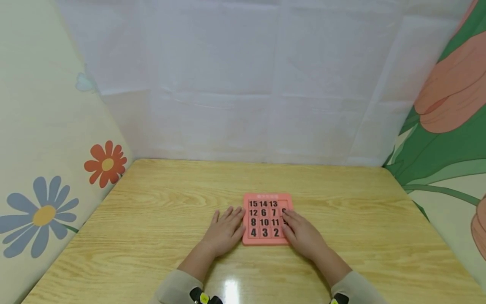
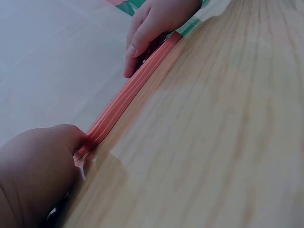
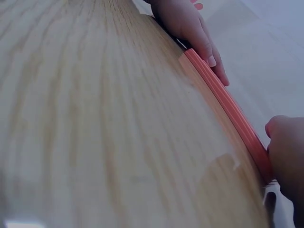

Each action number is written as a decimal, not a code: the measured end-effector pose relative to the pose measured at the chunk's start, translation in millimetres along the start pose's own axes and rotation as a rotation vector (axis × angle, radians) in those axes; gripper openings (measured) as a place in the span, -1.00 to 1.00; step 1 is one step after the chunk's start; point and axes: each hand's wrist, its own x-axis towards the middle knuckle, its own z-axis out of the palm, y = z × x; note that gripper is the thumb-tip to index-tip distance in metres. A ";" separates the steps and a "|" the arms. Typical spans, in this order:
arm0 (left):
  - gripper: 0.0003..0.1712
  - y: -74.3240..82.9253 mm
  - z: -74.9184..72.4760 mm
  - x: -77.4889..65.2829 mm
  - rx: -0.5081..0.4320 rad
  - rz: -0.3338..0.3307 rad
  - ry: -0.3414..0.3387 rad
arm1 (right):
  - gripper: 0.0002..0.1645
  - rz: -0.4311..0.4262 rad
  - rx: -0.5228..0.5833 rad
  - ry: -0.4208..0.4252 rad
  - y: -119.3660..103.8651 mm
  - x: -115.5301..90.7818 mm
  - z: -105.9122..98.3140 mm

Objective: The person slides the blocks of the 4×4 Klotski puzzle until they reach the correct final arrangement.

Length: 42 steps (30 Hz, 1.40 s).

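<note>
A pink sliding number puzzle (image 1: 265,242) lies flat on the wooden table, its black-numbered tiles facing up. The slot (image 1: 283,203) at its top right corner holds no tile. My left hand (image 1: 224,232) rests along the left edge, fingers fairly straight, with fingertips and thumb touching the frame. On the other side, my right hand (image 1: 305,236) touches the right edge and its fingertips lie over the right column, partly hiding those tiles. Both wrist views show the puzzle's ridged pink side (image 2: 128,95) low on the table, between the two hands.
The wooden table (image 1: 152,202) extends around the puzzle on every side. A white sheet (image 1: 228,84) hangs behind it. Flower-patterned walls (image 1: 45,126) stand left and right. Sleeves with dark wrist devices (image 1: 205,297) show at the bottom.
</note>
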 end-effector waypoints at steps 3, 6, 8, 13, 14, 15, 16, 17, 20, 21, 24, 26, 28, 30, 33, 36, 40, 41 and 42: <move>-0.36 0.0 -0.4 -0.5 0.000 -0.001 0.000 | -0.44 -0.008 -0.004 0.004 -0.5 1.4 0.1; -0.35 0.6 -1.3 -0.8 0.001 -0.004 -0.003 | -0.45 -0.017 -0.011 0.012 -0.5 4.3 -0.6; -0.36 0.7 -1.5 -1.0 -0.001 -0.005 -0.004 | -0.45 -0.025 -0.010 0.019 0.0 6.5 -0.7; -0.36 -0.7 0.0 -0.5 0.004 -0.006 -0.004 | -0.45 -0.026 -0.005 0.022 1.6 12.4 -1.2; -0.35 -0.9 0.1 -0.4 0.005 -0.006 -0.005 | -0.45 -0.026 -0.006 0.022 2.1 14.2 -1.4; -0.36 -0.8 -0.1 -0.4 0.006 -0.004 -0.003 | -0.45 -0.025 -0.007 0.021 2.4 15.7 -1.6; -0.36 -0.6 -0.4 -0.6 0.007 -0.003 -0.003 | -0.45 -0.025 -0.006 0.021 3.0 17.4 -1.6; -0.36 -0.5 -0.6 -0.7 0.004 0.001 0.000 | -0.45 -0.023 -0.009 0.018 3.4 18.9 -1.7; -0.36 0.5 -1.6 -1.3 -0.004 0.011 0.002 | -0.44 -0.016 -0.020 0.007 4.8 23.3 -1.8; -0.35 0.9 -1.8 -1.6 -0.011 0.018 0.006 | -0.44 -0.011 -0.022 0.003 5.1 24.2 -1.8; -0.36 1.6 -2.4 -1.8 -0.018 0.026 0.009 | -0.43 -0.011 -0.021 0.003 6.1 26.7 -1.6; -0.35 1.8 -2.8 -1.5 -0.009 0.021 0.003 | -0.43 -0.009 -0.012 0.005 6.4 27.4 -1.6; -0.35 1.7 -2.9 -1.2 -0.002 0.014 -0.002 | -0.43 -0.003 0.004 0.005 6.7 26.9 -1.6; -0.35 1.3 -2.4 -1.0 0.003 0.008 -0.006 | -0.43 0.001 0.022 0.007 6.8 24.7 -1.7; -0.35 0.6 -1.5 -0.2 0.006 0.004 -0.007 | -0.42 0.019 0.046 0.009 7.2 18.8 -2.5; -0.35 -0.1 -1.2 0.0 0.007 0.002 -0.002 | -0.42 0.027 0.056 0.016 7.2 11.1 -4.0; -0.35 -0.6 -2.2 -0.3 0.007 -0.001 -0.002 | -0.41 0.036 0.061 -0.005 5.9 0.7 -5.6; -0.35 -0.7 -2.6 -0.3 0.007 -0.001 -0.003 | -0.42 0.034 0.061 -0.006 5.7 -1.8 -5.7; -0.35 -0.6 -2.8 -0.3 0.004 0.000 -0.002 | -0.42 0.033 0.058 -0.011 5.1 -3.8 -5.9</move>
